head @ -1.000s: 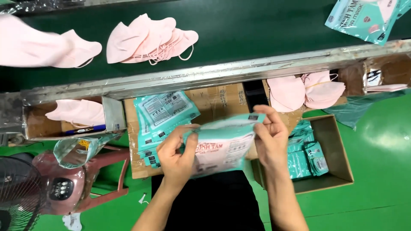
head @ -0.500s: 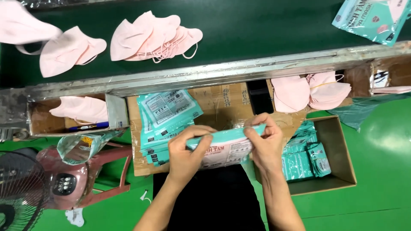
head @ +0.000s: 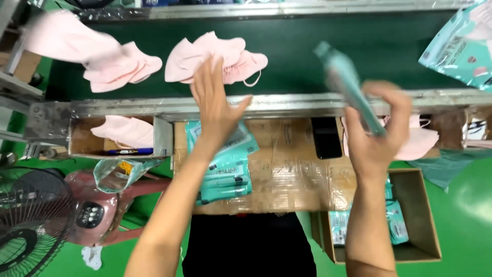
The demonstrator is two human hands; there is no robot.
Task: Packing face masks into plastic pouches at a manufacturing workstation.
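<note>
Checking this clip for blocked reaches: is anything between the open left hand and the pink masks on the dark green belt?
Nothing visible blocks it. The left hand is spread open above the metal rail, its fingertips already at the near edge of the pile of pink masks on the belt. The right hand holds a teal packet off to the side.

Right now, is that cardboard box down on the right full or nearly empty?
Far from full. The cardboard box holds only a few teal packets low against its near side, and much bare brown bottom shows beside them.
</note>
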